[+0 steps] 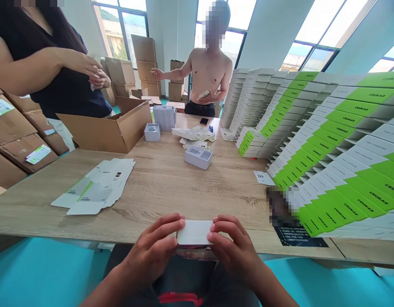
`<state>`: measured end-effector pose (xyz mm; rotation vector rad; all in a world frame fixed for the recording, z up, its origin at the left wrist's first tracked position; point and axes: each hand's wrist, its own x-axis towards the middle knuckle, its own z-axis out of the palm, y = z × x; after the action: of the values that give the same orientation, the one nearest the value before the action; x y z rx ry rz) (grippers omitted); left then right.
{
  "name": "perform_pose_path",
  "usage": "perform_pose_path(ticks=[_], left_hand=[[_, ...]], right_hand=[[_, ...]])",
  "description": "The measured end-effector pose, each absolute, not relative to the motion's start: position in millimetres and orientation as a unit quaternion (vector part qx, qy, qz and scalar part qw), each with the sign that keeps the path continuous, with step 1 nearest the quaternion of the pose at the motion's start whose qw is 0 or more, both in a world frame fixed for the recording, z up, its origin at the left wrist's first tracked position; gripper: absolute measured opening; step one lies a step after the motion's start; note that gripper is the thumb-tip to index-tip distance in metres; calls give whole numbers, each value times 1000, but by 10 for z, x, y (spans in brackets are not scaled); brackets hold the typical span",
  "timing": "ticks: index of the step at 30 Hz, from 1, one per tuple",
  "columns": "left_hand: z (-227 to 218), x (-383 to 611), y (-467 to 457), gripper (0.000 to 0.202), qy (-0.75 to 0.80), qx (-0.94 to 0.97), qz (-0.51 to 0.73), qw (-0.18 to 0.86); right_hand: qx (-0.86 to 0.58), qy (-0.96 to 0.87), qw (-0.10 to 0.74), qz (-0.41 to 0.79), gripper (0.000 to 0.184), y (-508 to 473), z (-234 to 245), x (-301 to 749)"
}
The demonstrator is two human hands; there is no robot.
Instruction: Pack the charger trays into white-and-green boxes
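Pale wood shows across the bench. Tall stacks of green-and-white boxes crowd the worker's right, blocking that side, while an open brown carton stands at the far left. Flattened white boxes lie in front of it; an open white box sits near the middle. At the near edge I see one small white box, its face blank. Left hand and right hand grip its opposite ends, fingers bent, parted just by its width.
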<state>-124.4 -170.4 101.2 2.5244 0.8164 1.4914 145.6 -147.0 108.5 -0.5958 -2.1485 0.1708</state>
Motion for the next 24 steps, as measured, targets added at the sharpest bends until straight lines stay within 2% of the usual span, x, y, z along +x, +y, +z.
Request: perform_pose_path(ticks=[3, 6, 9, 13, 19, 24], left_hand=[[1130, -1236, -1768, 30, 302, 839, 445, 76], [1275, -1172, -1846, 11, 394, 804, 428, 125], [1341, -1084, -1889, 5, 473, 752, 436, 143], [1343, -1019, -1897, 26, 511, 718, 451, 143], [1371, -1001, -1869, 21, 483, 718, 482, 137], [1344, -1008, -1841, 20, 477, 722, 485, 123]], right_hand=[[-274, -871, 392, 110, 9, -1503, 1253, 1426], [-305, -856, 381, 171, 8, -1526, 1384, 1370], [-335, -831, 405, 184, 5, -1530, 1417, 1299], [-347, -802, 448, 192, 7, -1521, 1379, 1245], [-288, -843, 432, 140, 14, -1488, 1372, 1297], [-270, -855, 430, 111, 8, -1455, 1381, 1300]])
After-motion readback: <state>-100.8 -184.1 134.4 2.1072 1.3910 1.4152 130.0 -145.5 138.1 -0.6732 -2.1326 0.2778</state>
